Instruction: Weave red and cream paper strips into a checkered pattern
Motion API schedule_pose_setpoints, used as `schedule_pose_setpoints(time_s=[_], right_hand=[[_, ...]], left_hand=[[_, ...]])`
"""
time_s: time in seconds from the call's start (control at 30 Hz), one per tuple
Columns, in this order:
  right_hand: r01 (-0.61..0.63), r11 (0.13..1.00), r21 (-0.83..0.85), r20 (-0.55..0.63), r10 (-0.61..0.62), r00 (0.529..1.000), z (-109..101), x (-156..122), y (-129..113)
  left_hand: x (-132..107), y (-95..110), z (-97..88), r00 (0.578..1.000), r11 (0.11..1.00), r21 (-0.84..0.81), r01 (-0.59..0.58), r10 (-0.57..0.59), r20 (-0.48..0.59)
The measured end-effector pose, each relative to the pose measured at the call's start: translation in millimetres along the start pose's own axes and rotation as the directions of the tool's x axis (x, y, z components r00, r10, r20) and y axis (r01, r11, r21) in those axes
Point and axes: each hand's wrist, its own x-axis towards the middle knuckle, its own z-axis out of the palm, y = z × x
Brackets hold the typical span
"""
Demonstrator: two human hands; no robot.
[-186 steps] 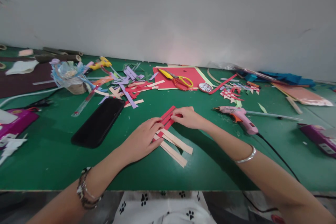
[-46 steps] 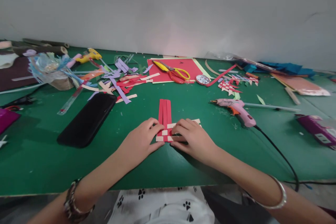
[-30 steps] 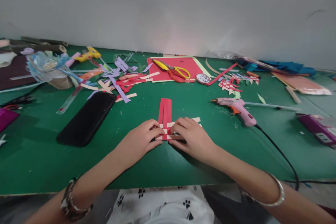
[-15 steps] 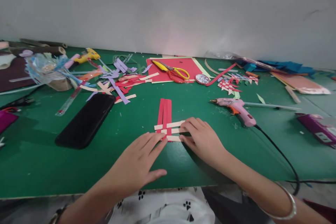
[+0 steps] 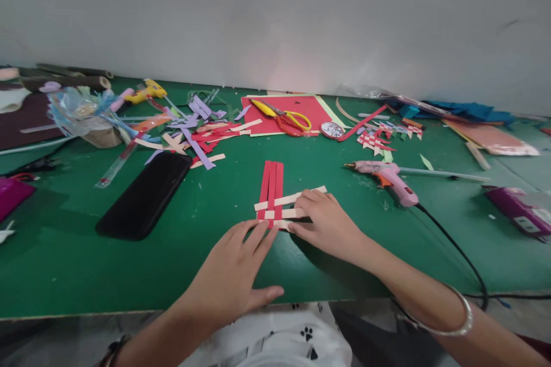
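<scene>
Side by side on the green table (image 5: 206, 269) lie several red paper strips (image 5: 271, 180), pointing away from me. Cream paper strips (image 5: 284, 200) cross them, woven over and under at the near end. The farthest cream strip slants, its right end poking out beyond my fingers. My left hand (image 5: 235, 269) is open, its fingertips flat on the near edge of the weave and its thumb apart. With bent fingers and thumb, my right hand (image 5: 329, 226) grips the right part of the cream strips, partly hiding them.
A black phone (image 5: 144, 198) lies left, near a pile of paper scraps (image 5: 206, 137). Scissors (image 5: 282, 117) rest on red paper (image 5: 262, 106) behind. To the right are a pink glue gun (image 5: 390, 178) with a trailing cord and a purple box (image 5: 519, 212).
My right hand has shifted slightly left along the cream strips. The farthest strip now slants more, and its end shows past the fingers. My left hand stays at the near edge.
</scene>
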Motion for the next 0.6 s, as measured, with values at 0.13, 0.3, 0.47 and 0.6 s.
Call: schedule_pose_setpoints(time_s=[0.13, 0.3, 0.47, 0.6], right_hand=[[-0.051, 0.981, 0.185, 0.035, 0.045, 0.998, -2, 6, -2], [-0.061, 0.953, 0.296, 0.040, 0.051, 0.998, 1, 8, 0], [-0.024, 0.971, 0.239, 0.059, 0.011, 0.998, 0, 6, 2], [0.005, 0.981, 0.196, 0.072, -0.019, 0.997, -1, 6, 4]], left_hand=[[-1, 5, 2.6, 0.999, 1.000, 0.011, 0.021, -0.021, -0.040], [-3, 9, 9.3, 0.992, 0.998, -0.029, 0.057, -0.060, -0.108], [-5, 10, 11.3, 0.992, 0.998, -0.023, 0.063, -0.065, -0.105], [-5, 11, 13.1, 0.989, 0.996, -0.029, 0.081, -0.084, -0.120]])
